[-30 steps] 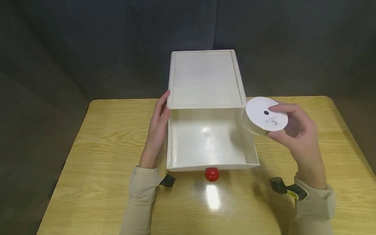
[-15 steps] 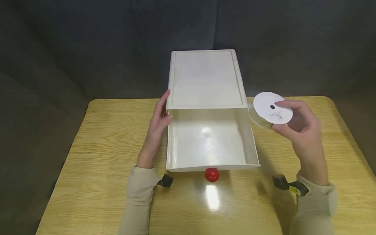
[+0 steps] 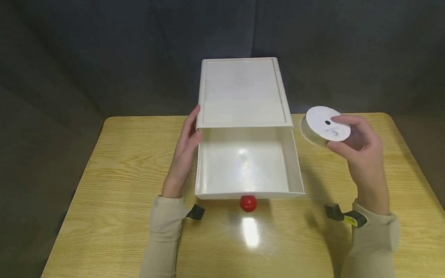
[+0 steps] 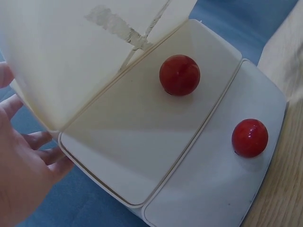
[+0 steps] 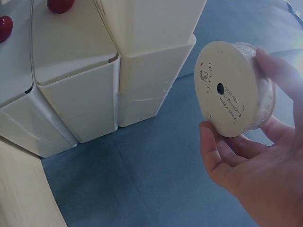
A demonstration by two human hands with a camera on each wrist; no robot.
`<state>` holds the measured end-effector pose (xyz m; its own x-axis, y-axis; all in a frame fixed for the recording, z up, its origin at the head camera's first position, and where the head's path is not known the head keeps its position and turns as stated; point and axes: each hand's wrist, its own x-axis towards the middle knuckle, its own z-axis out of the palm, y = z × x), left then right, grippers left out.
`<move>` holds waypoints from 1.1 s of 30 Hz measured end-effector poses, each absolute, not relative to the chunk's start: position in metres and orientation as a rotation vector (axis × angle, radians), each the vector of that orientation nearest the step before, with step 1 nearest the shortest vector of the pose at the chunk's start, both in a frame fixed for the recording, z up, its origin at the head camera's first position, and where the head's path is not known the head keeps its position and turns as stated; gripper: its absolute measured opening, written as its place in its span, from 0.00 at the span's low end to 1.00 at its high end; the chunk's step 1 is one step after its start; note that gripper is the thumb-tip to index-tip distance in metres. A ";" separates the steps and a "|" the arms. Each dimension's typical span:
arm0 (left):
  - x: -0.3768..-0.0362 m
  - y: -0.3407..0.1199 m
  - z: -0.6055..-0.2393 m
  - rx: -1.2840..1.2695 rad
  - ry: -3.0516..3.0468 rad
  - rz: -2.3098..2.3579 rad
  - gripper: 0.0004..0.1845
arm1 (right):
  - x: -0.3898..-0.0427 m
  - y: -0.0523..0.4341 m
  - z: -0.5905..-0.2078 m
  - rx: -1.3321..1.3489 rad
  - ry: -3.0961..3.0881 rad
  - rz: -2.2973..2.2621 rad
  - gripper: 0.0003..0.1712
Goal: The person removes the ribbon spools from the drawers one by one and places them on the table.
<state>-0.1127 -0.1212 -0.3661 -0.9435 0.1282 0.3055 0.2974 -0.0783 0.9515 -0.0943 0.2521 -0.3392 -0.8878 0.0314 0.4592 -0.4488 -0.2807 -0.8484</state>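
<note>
In the head view my right hand (image 3: 365, 150) pinches a white ribbon spool (image 3: 328, 124) between thumb and fingers, in the air to the right of a white drawer unit (image 3: 243, 92). Printed lettering shows on the spool's flat face (image 5: 227, 90) in the right wrist view. The top drawer (image 3: 245, 166) is pulled out toward me, with nothing seen inside; a red round knob (image 3: 248, 203) is on its front. My left hand (image 3: 184, 154) rests against the unit's left side, its fingers fairly straight.
Lower drawer fronts with red knobs (image 4: 180, 74) show in the left wrist view. The unit stands at the back of a wooden table (image 3: 121, 185), before a dark curtain (image 3: 139, 58). Wrist straps with small cameras (image 3: 334, 212) sit on both sleeves.
My right hand has carried the spool to the right and slightly away, off the drawer's right edge. My left hand has stayed at the unit's side with little shift.
</note>
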 end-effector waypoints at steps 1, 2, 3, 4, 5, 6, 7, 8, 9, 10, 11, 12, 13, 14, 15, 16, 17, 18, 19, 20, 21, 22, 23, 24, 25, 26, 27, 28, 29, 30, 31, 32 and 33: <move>-0.113 -0.121 -0.366 -0.478 -2.047 -2.168 0.32 | -0.095 0.253 -0.340 0.527 -1.642 2.248 0.27; -0.113 -0.121 -0.366 -0.479 -2.047 -2.163 0.32 | -0.096 0.254 -0.341 0.541 -1.623 2.259 0.26; -0.113 -0.120 -0.366 -0.483 -2.042 -2.159 0.32 | -0.097 0.255 -0.341 0.556 -1.602 2.272 0.26; -0.113 -0.120 -0.366 -0.486 -2.042 -2.152 0.32 | -0.098 0.255 -0.342 0.566 -1.587 2.281 0.26; -0.113 -0.120 -0.366 -0.486 -2.042 -2.147 0.32 | -0.099 0.256 -0.343 0.569 -1.584 2.280 0.26; -0.113 -0.119 -0.366 -0.486 -2.044 -2.142 0.32 | -0.100 0.257 -0.343 0.566 -1.585 2.277 0.26; -0.113 -0.119 -0.366 -0.488 -2.043 -2.141 0.32 | -0.101 0.258 -0.344 0.558 -1.587 2.275 0.26; -0.113 -0.119 -0.366 -0.489 -2.047 -2.138 0.32 | -0.101 0.259 -0.344 0.553 -1.588 2.275 0.26; -0.113 -0.119 -0.365 -0.495 -2.048 -2.142 0.32 | -0.101 0.260 -0.344 0.543 -1.591 2.276 0.26; -0.113 -0.119 -0.365 -0.506 -2.046 -2.154 0.33 | -0.102 0.260 -0.345 0.529 -1.597 2.276 0.26; -0.112 -0.119 -0.365 -0.518 -2.045 -2.163 0.34 | -0.102 0.261 -0.345 0.518 -1.607 2.275 0.26; -0.112 -0.120 -0.365 -0.528 -2.044 -2.182 0.35 | -0.102 0.262 -0.345 0.508 -1.609 2.281 0.27; -0.111 -0.121 -0.365 -0.543 -2.038 -2.203 0.36 | -0.103 0.263 -0.346 0.498 -1.613 2.285 0.27; -0.110 -0.122 -0.365 -0.563 -2.028 -2.225 0.37 | -0.103 0.263 -0.347 0.490 -1.616 2.291 0.27; -0.110 -0.123 -0.364 -0.585 -2.016 -2.248 0.38 | -0.104 0.264 -0.348 0.482 -1.620 2.294 0.27; -0.109 -0.124 -0.364 -0.599 -2.010 -2.267 0.40 | -0.105 0.265 -0.348 0.471 -1.626 2.293 0.27; -0.108 -0.125 -0.364 -0.606 -2.011 -2.278 0.41 | -0.105 0.265 -0.349 0.464 -1.629 2.294 0.27; -0.108 -0.126 -0.363 -0.611 -2.008 -2.293 0.41 | -0.106 0.266 -0.351 0.459 -1.636 2.290 0.27; -0.108 -0.127 -0.363 -0.619 -2.006 -2.299 0.42 | -0.107 0.267 -0.352 0.453 -1.640 2.288 0.27; -0.108 -0.128 -0.363 -0.617 -2.008 -2.305 0.42 | -0.108 0.268 -0.353 0.451 -1.643 2.292 0.27; -0.108 -0.129 -0.363 -0.613 -2.011 -2.308 0.42 | -0.110 0.269 -0.355 0.449 -1.650 2.294 0.28; -0.108 -0.129 -0.363 -0.607 -2.011 -2.309 0.42 | -0.111 0.270 -0.356 0.447 -1.657 2.298 0.28; -0.108 -0.129 -0.363 -0.605 -2.010 -2.309 0.42 | -0.112 0.272 -0.358 0.443 -1.662 2.303 0.28; -0.108 -0.129 -0.363 -0.603 -2.007 -2.308 0.41 | -0.113 0.273 -0.359 0.427 -1.676 2.305 0.28; -0.109 -0.128 -0.363 -0.600 -2.004 -2.307 0.41 | -0.114 0.274 -0.361 0.408 -1.681 2.314 0.28; -0.109 -0.128 -0.363 -0.595 -2.004 -2.304 0.41 | -0.115 0.276 -0.363 0.385 -1.693 2.316 0.28; -0.109 -0.127 -0.363 -0.591 -2.002 -2.301 0.41 | -0.116 0.277 -0.365 0.357 -1.707 2.314 0.27; -0.109 -0.127 -0.363 -0.582 -2.004 -2.297 0.41 | -0.117 0.278 -0.367 0.328 -1.716 2.317 0.26; -0.110 -0.127 -0.363 -0.573 -2.011 -2.290 0.41 | -0.117 0.280 -0.369 0.300 -1.726 2.317 0.26; -0.110 -0.126 -0.363 -0.563 -2.015 -2.284 0.40 | -0.118 0.281 -0.371 0.276 -1.734 2.322 0.25; -0.110 -0.126 -0.364 -0.552 -2.022 -2.278 0.40 | -0.118 0.283 -0.373 0.262 -1.737 2.330 0.25; -0.111 -0.126 -0.364 -0.544 -2.027 -2.271 0.40 | -0.119 0.284 -0.376 0.251 -1.740 2.337 0.25; -0.111 -0.126 -0.365 -0.536 -2.030 -2.265 0.40 | -0.120 0.286 -0.378 0.244 -1.745 2.346 0.24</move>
<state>-0.1110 -0.1256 -0.3647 -0.9384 0.1892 0.2892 0.2669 -0.1350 0.9542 -0.1200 0.2860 -0.3779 -0.9649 0.0672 0.2539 -0.2625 -0.2789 -0.9238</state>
